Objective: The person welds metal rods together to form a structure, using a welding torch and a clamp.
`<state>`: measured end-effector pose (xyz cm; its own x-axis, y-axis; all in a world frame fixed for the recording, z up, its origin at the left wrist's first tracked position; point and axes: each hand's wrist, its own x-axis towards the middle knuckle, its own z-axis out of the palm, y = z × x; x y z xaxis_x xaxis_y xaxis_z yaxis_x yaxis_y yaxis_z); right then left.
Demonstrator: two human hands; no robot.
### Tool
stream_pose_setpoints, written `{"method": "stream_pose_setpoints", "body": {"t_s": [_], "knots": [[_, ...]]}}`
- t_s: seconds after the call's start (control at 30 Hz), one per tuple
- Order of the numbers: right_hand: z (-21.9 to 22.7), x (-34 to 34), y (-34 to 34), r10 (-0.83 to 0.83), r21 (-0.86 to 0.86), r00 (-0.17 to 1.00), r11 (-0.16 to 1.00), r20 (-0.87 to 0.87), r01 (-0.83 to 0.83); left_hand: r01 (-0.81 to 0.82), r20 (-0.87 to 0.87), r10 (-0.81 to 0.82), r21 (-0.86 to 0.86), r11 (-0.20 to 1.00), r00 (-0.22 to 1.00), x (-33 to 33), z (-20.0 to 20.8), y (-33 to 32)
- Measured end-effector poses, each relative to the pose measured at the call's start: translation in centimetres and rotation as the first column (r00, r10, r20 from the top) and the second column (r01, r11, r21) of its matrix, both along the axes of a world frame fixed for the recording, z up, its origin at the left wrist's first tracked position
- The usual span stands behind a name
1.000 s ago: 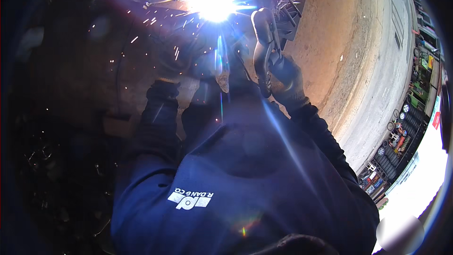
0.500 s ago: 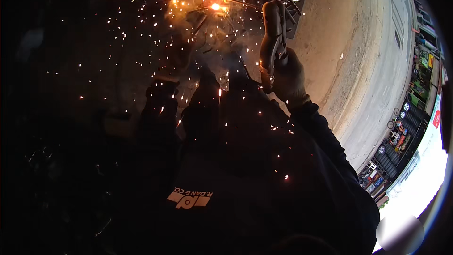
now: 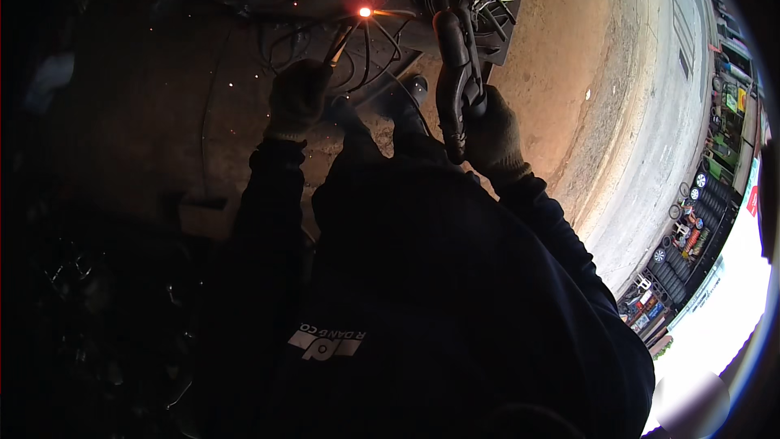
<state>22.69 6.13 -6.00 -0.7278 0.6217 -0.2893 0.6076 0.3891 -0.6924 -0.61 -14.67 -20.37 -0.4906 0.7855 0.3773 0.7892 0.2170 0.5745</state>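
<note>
My gloved left hand [image 3: 298,97] is closed round the lower end of a thin, orange-lit rod [image 3: 337,47]. This rod points up toward a small red-hot spot [image 3: 365,12], from which a dim orange streak runs to the right; whether the rod touches it I cannot tell. At the right, my gloved right hand [image 3: 494,132] grips the side of a dark, bulky, curved tool [image 3: 457,69] with a rounded upper end. The exact kind of that tool is too dark to make out, and the fingers round it are partly hidden.
Dark looped cables [image 3: 370,65] hang below the glow, above my shoes [image 3: 417,87]. A metal plate [image 3: 513,2] carries several thin rods. A pale box [image 3: 203,215] sits in shadow at left. Beyond the dirt ground runs a road [image 3: 642,114], with stacked tyres [image 3: 670,276] at its far side.
The bright arc and dense sparks have died down to one red spot with a few stray sparks. The curved tool's upper end has swung slightly left. My left hand now shows out of the dark.
</note>
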Motion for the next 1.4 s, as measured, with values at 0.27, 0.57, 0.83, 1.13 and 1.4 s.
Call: {"method": "stream_pose_setpoints", "body": {"t_s": [0.27, 0.57, 0.83, 1.13, 1.4], "knots": [[0.0, -0.3, 0.0, -0.002, -0.01, 0.999, 1.0, 0.043, 0.002, 0.052, -0.095, -0.053, -0.017, 0.999, 0.994, -0.3, -0.8, -0.3], [-0.7, -0.2, 0.4, 0.01, -0.03, 1.0, 1.0, 0.026, -0.009, 0.066, -0.066, -0.067, -0.026, 0.997, 0.996, -0.2, -0.7, -0.1], [-1.2, 0.4, 1.2, 0.18, -0.011, 0.976, 0.983, -0.124, -0.182, -0.079, 0.122, 0.064, 0.116, 0.99, 0.99, 0.7, -0.7, 0.3], [-0.4, -0.3, 0.3, 0.054, -0.045, 0.974, 0.997, -0.218, -0.065, -0.065, 0.173, 0.044, 0.118, 0.991, 0.984, 0.8, -0.5, 0.1], [-3.4, 1.7, 1.5, -0.154, -0.107, 0.976, 0.985, -0.152, 0.139, -0.044, 0.006, 0.043, 0.112, 0.993, 0.999, 0.7, -1.5, 0.5]]}}
